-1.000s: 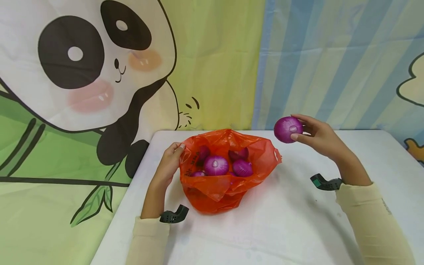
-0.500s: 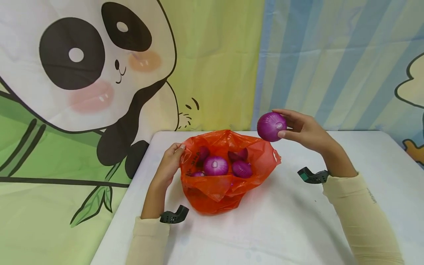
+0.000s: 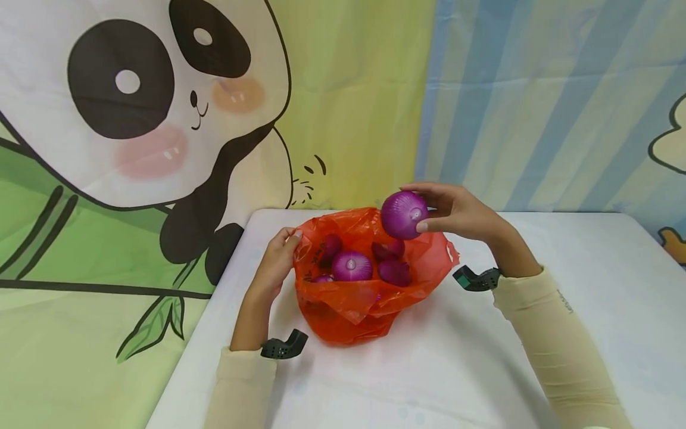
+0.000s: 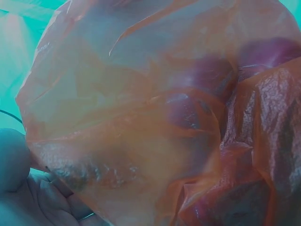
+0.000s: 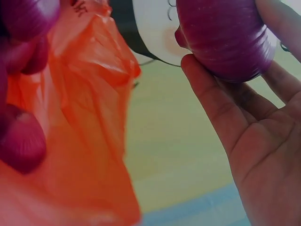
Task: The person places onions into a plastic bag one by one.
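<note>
In the head view a red plastic bag [image 3: 348, 330] stands with its mouth wide, several purple onions inside, among them a round one [image 3: 352, 266]. My left hand [image 3: 276, 262] pinches the bag's left rim between thumb and fingers. The left wrist view shows that hand [image 4: 42, 197] against the translucent bag wall [image 4: 117, 117]. Over the back right part of the bag's mouth, my right hand [image 3: 455, 211] holds a purple onion [image 3: 402, 215] between thumb and fingertips. In the right wrist view this onion [image 5: 225, 37] is apart from the bag [image 5: 89, 127].
The bag rests on a white table [image 3: 407, 381]. Its back edge meets a hanging cloth [image 3: 364, 107] printed with a panda and stripes. A black wrist camera [image 3: 284, 344] sits on the left wrist, another [image 3: 476, 278] on the right.
My right hand has carried the onion leftward, from right of the bag to above its mouth. The left hand keeps its grip on the rim, almost still.
</note>
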The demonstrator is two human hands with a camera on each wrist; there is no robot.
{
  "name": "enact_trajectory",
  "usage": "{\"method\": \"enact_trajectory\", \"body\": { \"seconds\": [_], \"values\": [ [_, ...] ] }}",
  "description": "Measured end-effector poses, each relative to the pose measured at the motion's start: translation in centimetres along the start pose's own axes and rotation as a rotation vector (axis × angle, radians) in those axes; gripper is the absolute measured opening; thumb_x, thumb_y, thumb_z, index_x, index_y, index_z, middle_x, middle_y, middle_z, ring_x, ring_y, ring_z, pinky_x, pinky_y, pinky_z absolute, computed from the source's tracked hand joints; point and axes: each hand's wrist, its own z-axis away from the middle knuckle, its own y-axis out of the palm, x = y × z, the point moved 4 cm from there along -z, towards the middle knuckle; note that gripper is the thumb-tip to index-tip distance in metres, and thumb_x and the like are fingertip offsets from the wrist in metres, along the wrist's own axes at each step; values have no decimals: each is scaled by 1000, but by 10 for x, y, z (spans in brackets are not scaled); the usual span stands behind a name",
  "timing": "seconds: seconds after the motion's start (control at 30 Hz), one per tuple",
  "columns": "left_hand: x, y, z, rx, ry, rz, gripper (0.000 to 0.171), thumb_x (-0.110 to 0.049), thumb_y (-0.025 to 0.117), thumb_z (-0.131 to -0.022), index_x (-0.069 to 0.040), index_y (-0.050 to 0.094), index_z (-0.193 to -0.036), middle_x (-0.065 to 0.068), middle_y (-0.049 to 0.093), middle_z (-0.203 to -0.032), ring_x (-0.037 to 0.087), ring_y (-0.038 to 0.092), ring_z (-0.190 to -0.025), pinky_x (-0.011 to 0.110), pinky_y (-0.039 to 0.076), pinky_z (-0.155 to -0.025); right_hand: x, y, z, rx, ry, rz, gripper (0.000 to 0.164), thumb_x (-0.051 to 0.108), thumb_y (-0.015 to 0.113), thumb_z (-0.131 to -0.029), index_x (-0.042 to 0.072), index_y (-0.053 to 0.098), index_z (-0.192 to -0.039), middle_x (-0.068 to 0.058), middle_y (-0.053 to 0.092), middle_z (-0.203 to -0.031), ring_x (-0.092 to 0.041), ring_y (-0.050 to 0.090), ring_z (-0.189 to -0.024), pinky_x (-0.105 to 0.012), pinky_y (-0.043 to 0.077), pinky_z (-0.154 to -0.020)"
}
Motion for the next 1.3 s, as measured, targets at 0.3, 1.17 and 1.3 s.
{"method": "enact_trajectory", "body": {
  "seconds": [0.3,1.17,1.3],
  "values": [
    [-1,0,1,7,2,-6,26,-28,45,-104,-2,50,-108,6,48,-83,20,49,-81,30,43,-74,-14,36,-23,160,102,-59,63,6,74,-85,8,49,-142,-13,49,-138,-31,56,-117,-44,52,-85],
    [-2,2,0,10,-2,-10,26,-27,44,-104,-3,50,-107,6,46,-82,20,47,-80,32,40,-75,-36,59,-48,231,108,256,64,20,75,-87,14,48,-144,-12,47,-140,-31,48,-127,-48,41,-100],
    [-2,2,0,8,-2,-7,25,-27,44,-104,-2,50,-106,6,47,-81,20,48,-80,32,41,-74,-34,59,-46,241,100,286,61,22,74,-88,14,49,-143,-14,48,-141,-31,45,-130,-49,37,-104]
  ]
}}
